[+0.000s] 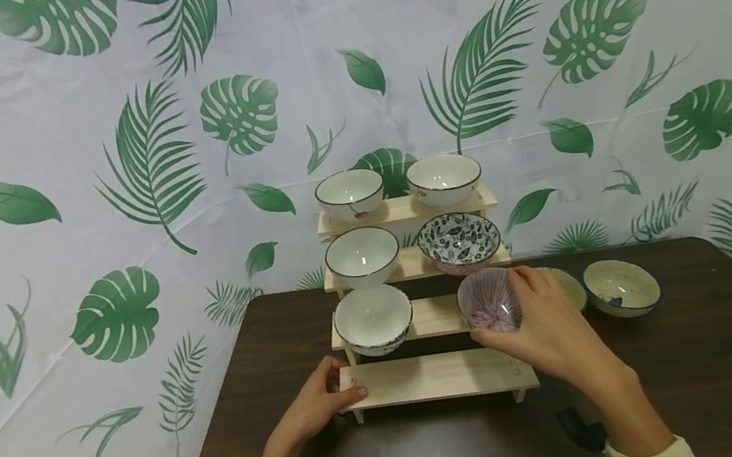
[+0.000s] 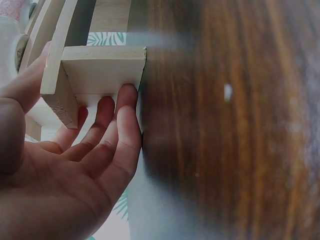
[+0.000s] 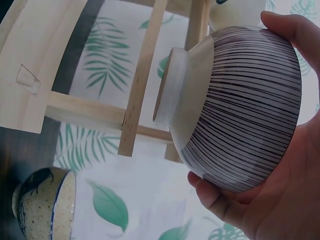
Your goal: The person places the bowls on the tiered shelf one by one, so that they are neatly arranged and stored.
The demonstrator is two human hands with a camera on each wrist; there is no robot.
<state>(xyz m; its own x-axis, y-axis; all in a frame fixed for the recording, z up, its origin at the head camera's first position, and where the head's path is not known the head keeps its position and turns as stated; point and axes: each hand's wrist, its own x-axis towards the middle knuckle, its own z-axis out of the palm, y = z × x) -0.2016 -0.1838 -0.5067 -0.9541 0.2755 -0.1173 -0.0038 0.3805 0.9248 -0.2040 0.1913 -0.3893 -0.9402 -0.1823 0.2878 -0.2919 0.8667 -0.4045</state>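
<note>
My right hand [image 1: 556, 330] grips a striped bowl [image 1: 489, 301] by its rim, thumb on one side and fingers on the other. Purple lines run down its inside; in the right wrist view dark lines cover its outside above a plain white foot. It is over the right end of the second-lowest step of a wooden stepped stand [image 1: 436, 376]. At the stand's lower left end, my left hand [image 1: 323, 398] holds the lowest board, thumb on top and fingers around the side support. A white bowl [image 1: 374, 321] sits on the same step, left of the striped one.
Higher steps carry white bowls [image 1: 350, 193] and a black-and-white patterned bowl [image 1: 459, 239]. On the dark table [image 1: 718, 335], right of the stand, are a speckled, blue-rimmed bowl [image 1: 622, 288] and another bowl [image 1: 567, 286] partly behind my right hand. A leaf-print cloth [image 1: 313, 48] hangs behind.
</note>
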